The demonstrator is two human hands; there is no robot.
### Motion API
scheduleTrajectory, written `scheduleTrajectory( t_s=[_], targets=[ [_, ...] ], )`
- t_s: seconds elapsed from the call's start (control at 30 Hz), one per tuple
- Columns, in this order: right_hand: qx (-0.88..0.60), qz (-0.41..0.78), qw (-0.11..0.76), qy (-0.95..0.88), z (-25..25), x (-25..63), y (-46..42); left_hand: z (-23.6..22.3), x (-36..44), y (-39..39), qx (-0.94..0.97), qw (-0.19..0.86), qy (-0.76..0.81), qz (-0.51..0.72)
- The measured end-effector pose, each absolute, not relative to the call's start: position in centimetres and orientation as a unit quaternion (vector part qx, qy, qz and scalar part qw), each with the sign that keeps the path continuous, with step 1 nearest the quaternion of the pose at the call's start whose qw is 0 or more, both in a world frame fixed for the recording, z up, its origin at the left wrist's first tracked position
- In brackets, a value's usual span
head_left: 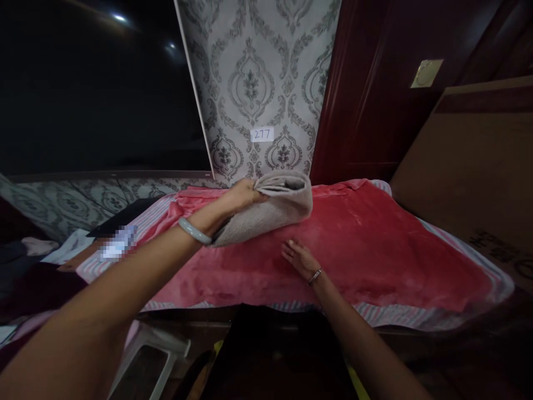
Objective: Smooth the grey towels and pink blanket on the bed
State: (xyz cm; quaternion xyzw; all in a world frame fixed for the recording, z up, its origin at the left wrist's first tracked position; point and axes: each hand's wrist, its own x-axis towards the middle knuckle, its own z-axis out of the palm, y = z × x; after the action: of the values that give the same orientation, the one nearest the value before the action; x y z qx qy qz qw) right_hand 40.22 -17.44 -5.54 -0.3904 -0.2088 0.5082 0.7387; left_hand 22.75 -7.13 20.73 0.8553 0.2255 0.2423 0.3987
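My left hand (241, 197), with a pale bangle at the wrist, grips a folded grey cloth (275, 214) by its left end. The cloth is rolled or folded into several layers and is held up over a red plush blanket (353, 250). Below and to the right of it, my right hand (300, 258) reaches over the blanket with its fingers apart and nothing in them. Whether those fingertips touch the blanket I cannot tell. A thin bracelet circles the right wrist.
Under the blanket lies a striped cloth (416, 318). A large dark screen (95, 89) stands at the left, and a cardboard box (474, 172) at the right. Patterned wallpaper (250, 72) bears a "277" label (262, 134). A white plastic stool (166, 355) is below, left.
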Motion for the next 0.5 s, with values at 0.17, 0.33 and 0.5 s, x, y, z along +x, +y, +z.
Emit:
scheduleTrajectory(
  t_s=[0.17,0.33,0.5],
  targets=[
    [-0.392,0.417,0.76,-0.308,-3.6,40.5,-15.7,26.7,21.7,-6.7,0.81,0.424,0.295,0.278],
    [-0.381,0.362,0.804,-0.28,-1.1,41.7,-15.1,27.8,19.6,-3.3,0.749,0.474,0.352,0.301],
    [-0.427,0.367,0.779,-0.278,1.1,45.2,-16.0,20.1,16.4,0.7,0.745,0.456,0.362,0.324]
  ],
)
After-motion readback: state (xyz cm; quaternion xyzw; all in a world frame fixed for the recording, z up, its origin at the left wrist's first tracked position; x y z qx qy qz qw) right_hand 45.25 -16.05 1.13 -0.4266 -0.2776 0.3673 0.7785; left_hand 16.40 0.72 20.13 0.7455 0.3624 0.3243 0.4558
